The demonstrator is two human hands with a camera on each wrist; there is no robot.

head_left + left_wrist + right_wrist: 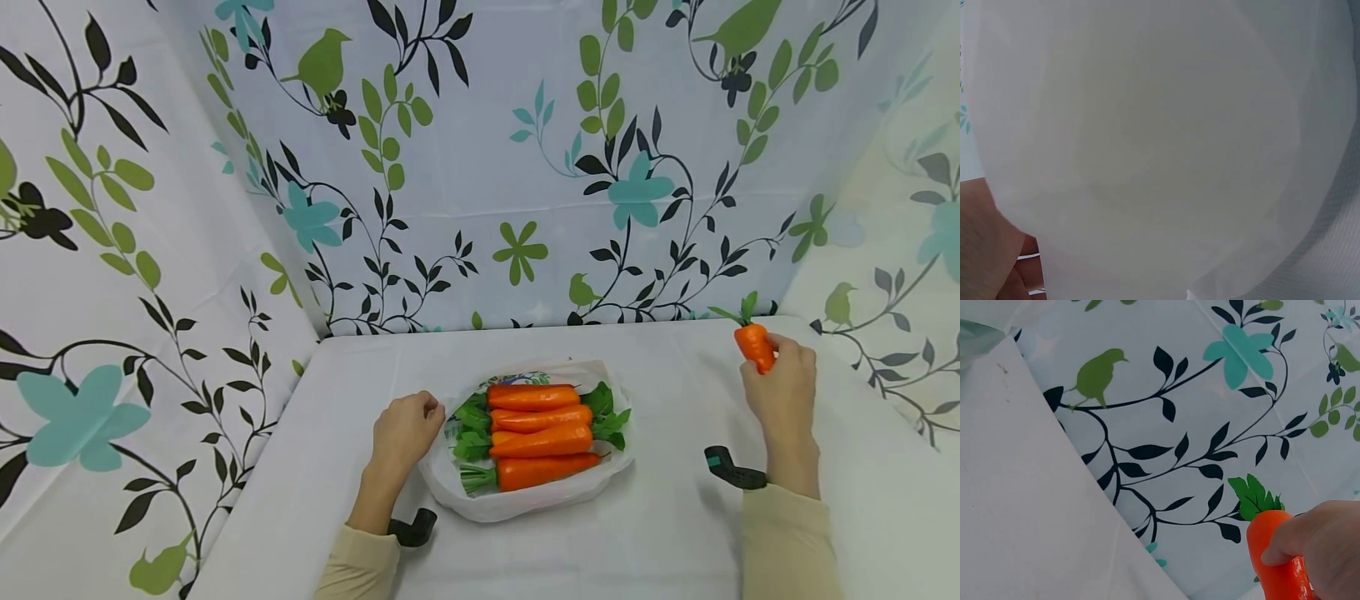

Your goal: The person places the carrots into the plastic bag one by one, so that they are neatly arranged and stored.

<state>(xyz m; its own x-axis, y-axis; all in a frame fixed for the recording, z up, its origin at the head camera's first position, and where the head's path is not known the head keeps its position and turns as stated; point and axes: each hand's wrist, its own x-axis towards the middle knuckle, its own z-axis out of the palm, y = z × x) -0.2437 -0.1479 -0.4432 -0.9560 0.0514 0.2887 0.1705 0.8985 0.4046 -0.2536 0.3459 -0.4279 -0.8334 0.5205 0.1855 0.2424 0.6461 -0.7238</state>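
Note:
My right hand [783, 387] grips a small orange carrot [754, 345] with green leaves, held at the far right of the table. The right wrist view shows the thumb laid across that carrot [1275, 550], leaves pointing up. In the middle stands a white plastic bag [517, 507] with its mouth spread wide. Several long orange carrots [543, 442] with green tops lie side by side in it. My left hand [405, 429] is at the bag's left rim, fingers curled, pinching its edge. The bag's wall fills the left wrist view and partly hides those fingers [1027, 272].
A white cloth covers the table [645, 550]. Behind it and on both sides hang curtains [480, 167] printed with leaves, birds and flowers. Black camera mounts [412, 528] sit on both wrists.

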